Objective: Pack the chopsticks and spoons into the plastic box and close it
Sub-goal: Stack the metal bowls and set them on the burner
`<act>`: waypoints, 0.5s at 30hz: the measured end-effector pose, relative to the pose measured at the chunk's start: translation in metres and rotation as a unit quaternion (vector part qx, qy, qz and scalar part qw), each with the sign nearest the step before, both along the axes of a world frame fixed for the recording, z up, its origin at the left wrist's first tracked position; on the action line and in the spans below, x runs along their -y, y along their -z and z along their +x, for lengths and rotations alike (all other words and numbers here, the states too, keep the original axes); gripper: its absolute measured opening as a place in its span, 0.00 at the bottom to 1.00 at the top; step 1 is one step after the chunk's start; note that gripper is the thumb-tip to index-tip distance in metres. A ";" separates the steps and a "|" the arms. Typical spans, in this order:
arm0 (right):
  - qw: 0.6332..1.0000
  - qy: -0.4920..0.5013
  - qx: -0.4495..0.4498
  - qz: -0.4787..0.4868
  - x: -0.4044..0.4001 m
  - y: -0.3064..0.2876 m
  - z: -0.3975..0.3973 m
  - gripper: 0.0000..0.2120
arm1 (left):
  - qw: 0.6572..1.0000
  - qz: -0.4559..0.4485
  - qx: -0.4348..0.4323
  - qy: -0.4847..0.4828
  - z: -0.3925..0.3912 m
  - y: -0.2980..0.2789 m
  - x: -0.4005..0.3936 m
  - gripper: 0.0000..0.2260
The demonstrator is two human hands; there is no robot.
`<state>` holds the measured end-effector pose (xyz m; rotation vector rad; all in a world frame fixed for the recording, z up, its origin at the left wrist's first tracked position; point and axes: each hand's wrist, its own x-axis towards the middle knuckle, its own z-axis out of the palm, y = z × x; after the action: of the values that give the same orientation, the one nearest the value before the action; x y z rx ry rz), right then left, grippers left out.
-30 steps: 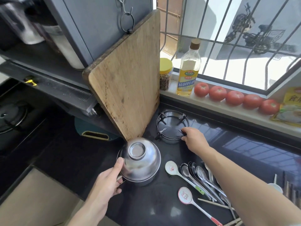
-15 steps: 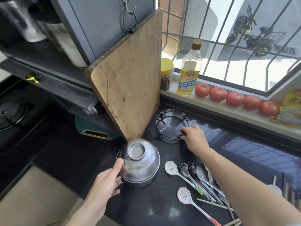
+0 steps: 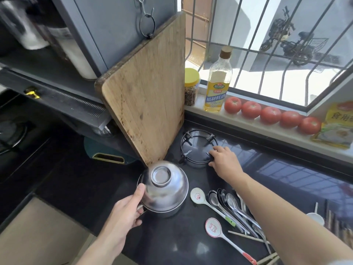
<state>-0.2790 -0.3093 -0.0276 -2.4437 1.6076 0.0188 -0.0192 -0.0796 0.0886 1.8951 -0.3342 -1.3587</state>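
1. Left hand (image 3: 122,213) fingers grasp an upturned steel bowl (image 3: 164,186) stacked on a pot; contents hidden.
2. Right hand (image 3: 224,161) fingers curl onto a black burner ring (image 3: 198,146).
3. Spoons (image 3: 229,209) lie on the dark surface (image 3: 172,243), bowls toward the steel bowl, handles running back-right beside chopsticks (image 3: 248,237).

Cutting board (image 3: 147,92) upright; tomatoes (image 3: 271,114) on sill w/ oil bottle (image 3: 217,81).
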 end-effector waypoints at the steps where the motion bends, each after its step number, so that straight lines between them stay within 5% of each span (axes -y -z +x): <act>1: 1.000 0.019 0.021 0.008 -0.003 -0.003 -0.001 0.23 | 1.000 -0.002 -0.003 0.004 0.000 0.001 0.002 0.30; 6: 0.960 0.186 0.208 0.029 -0.034 -0.023 -0.019 0.21 | 0.999 -0.030 -0.030 0.024 -0.014 0.002 0.023 0.27; 15: 0.918 0.299 0.246 0.084 -0.085 -0.039 -0.058 0.14 | 0.991 -0.113 -0.024 0.062 -0.066 0.023 0.147 0.20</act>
<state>-0.3371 -0.2238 0.0111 -1.5674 1.9142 -0.4898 -0.0851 -0.2270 0.0655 1.6760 -0.5660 -1.3819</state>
